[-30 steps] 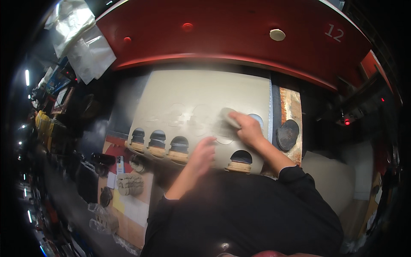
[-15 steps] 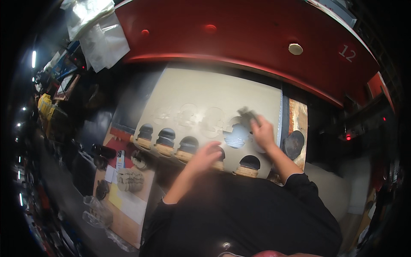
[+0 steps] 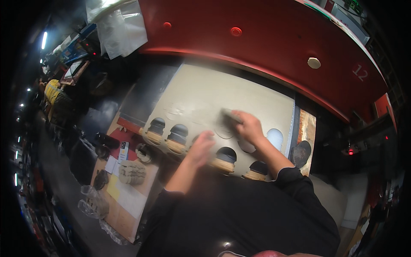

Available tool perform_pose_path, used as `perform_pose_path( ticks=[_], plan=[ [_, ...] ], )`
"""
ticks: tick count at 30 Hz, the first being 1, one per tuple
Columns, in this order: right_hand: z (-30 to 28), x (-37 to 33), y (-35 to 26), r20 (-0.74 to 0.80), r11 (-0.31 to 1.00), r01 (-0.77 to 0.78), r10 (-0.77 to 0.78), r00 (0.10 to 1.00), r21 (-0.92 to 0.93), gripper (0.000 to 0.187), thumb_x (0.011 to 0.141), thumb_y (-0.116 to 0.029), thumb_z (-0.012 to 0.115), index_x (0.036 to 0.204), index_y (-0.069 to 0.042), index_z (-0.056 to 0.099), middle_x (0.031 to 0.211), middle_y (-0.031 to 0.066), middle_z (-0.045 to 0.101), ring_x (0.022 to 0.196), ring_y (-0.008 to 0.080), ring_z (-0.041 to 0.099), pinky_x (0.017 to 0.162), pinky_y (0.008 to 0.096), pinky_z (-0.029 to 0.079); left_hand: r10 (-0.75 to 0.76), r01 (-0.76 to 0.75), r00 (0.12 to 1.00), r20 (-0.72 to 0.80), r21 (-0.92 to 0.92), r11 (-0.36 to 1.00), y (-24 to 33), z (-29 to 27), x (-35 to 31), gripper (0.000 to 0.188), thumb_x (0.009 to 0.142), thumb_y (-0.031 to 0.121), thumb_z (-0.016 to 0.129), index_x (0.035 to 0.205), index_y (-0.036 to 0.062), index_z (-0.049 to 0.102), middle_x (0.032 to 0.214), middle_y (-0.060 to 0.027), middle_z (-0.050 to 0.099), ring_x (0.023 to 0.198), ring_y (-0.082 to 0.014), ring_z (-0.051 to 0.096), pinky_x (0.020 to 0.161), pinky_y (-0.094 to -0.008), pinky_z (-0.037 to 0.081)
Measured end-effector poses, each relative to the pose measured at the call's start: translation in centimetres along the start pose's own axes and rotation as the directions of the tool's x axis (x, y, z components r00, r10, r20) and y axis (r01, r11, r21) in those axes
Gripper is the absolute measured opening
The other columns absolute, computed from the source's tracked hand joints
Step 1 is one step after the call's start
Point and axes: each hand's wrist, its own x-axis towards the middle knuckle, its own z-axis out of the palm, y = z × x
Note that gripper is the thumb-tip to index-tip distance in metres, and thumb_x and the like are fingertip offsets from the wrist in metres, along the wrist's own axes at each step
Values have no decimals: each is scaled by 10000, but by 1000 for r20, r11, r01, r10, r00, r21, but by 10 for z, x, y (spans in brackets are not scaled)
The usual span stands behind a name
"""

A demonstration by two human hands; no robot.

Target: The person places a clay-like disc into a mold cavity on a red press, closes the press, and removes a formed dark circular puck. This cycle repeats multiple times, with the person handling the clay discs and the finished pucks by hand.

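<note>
A large beige sheet (image 3: 197, 85) lies on the work surface, with rounded cut-outs along its near edge and thin cut outlines farther in. My right hand (image 3: 249, 127) is over the middle of the sheet, fingers closed on a grey-beige cut piece (image 3: 231, 115) smeared by motion; whether it is one piece or several I cannot tell. Under it shows a rounded cut outline (image 3: 223, 132). My left hand (image 3: 202, 147) hovers at the sheet's near edge, blurred, fingers loosely bent and apart, holding nothing visible. It covers one near cut-out. A pale blue cut-out (image 3: 274, 138) shows right of my right forearm.
A red machine beam (image 3: 265, 47) spans the far side. On the left, a side table (image 3: 122, 218) bears a stack of grey-beige pieces (image 3: 132, 172), a phone (image 3: 123, 150) and papers. A dark rounded piece (image 3: 300, 153) rests at the right edge. Plastic bags (image 3: 122, 34) hang at upper left.
My right hand has moved left along the sheet, from a cut-out to the neighbouring cut outline, with the piece in it. My left hand has also shifted left. The whole view has shifted slightly.
</note>
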Motion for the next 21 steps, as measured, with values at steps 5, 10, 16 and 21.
perform_pose_path(
  ticks=[5,10,16,21],
  plan=[
    [7,-12,-11,139,921,372,-355,924,-117,587,678,-145,722,1245,-102,575,1193,137,627,1101,338,607,906,420,496,149,-114,963,225,-159,981,-2,-3,7,371,765,53,601,1108,147,498,1132,-3,458,1115,-149,402,992,-292,283],
    [15,-11,-7,178,849,445,-409,895,-287,523,706,-136,722,1216,-110,607,1161,108,657,1015,322,659,787,393,556,104,-64,950,293,-143,988,10,-3,0,354,802,51,593,1134,139,508,1086,14,478,1037,-117,449,944,-260,323],
    [3,21,15,-192,979,-197,203,960,48,245,840,-77,608,1081,-34,624,909,140,701,774,313,679,695,368,543,24,-57,994,109,316,947,28,-17,-11,376,853,115,662,1202,88,524,959,14,526,895,-113,508,803,-247,431],
    [-29,67,30,-403,936,-92,233,885,339,216,937,-132,577,1115,-9,591,890,174,698,763,252,684,683,361,517,637,-228,770,-18,926,302,26,-58,-12,395,834,132,714,1170,38,528,1003,-29,582,884,-113,527,780,-248,450]
  ],
)
